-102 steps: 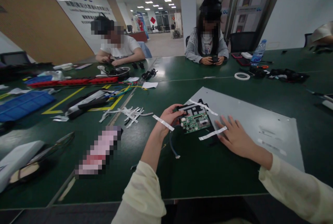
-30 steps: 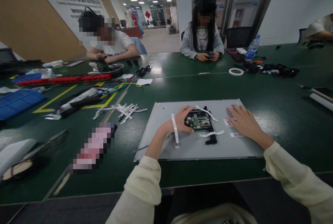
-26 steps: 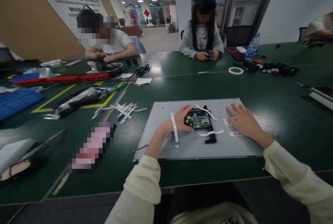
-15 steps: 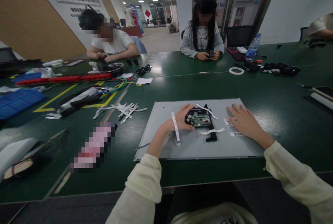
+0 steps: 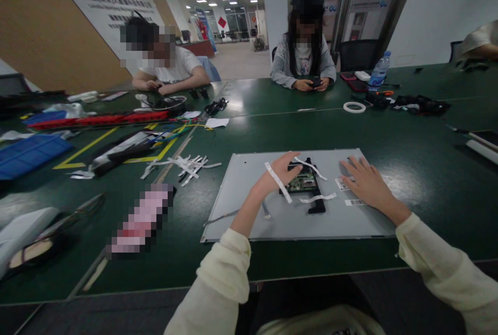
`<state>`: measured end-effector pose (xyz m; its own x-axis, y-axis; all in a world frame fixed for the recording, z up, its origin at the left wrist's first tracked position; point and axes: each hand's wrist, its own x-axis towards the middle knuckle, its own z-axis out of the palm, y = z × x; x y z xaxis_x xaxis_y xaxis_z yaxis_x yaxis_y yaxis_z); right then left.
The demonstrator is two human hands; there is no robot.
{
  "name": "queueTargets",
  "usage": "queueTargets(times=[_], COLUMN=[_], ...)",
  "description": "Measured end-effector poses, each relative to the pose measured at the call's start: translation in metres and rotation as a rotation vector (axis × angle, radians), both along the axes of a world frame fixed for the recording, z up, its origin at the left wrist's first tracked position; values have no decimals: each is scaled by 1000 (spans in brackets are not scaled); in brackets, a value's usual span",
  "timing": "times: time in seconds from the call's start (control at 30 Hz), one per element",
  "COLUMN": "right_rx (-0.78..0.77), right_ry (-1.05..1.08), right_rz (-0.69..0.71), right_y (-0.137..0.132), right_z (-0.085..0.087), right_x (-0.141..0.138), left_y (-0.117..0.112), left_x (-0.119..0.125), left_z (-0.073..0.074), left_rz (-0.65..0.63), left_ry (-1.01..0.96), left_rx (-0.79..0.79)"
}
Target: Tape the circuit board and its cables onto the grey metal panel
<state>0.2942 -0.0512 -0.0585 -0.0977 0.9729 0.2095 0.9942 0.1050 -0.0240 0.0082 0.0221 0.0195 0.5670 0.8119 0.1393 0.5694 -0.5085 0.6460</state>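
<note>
Board [image 5: 304, 183] already sat mid-frame on gray panel [image 5: 236, 184]; two tape strips [image 5: 307, 200] crossed its black bracket [image 5: 318, 206], third strip [image 5: 278, 183] left unused on left hand [image 5: 283, 167]. Left grip unclear; right hand's [image 5: 368, 184] fingers apart.

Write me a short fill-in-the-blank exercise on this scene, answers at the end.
1. The circuit board is mainly coloured ____.
2. Across the left hand lies a strip coloured ____.
3. The right hand lies palm ____ on the gray panel.
4. As the wearer sees it, the pile of strips is to the panel's ____.

Missing words: green; white; down; left.
</note>
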Motion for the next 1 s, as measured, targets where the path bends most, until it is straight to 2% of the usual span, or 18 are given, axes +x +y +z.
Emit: queueTargets(times=[0.13, 0.3, 0.73, 1.0], right_rx=[-10, -1, -19, -14], right_ry=[5, -2, -37, 50], right_rz=[-9, -2, 12, 16], right_y=[0, 0, 3, 4], right_z=[1, 2, 2, -1], right_x=[0, -1, -1, -1], left_y=[-3, -5, -2, -4], left_x=[23, 26, 21, 20], left_z=[-14, -34, -37, -40], left_rz=[110, 106, 74, 92], left_ry=[133, 215, 295, 269], left_rx=[97, 218, 278, 286])
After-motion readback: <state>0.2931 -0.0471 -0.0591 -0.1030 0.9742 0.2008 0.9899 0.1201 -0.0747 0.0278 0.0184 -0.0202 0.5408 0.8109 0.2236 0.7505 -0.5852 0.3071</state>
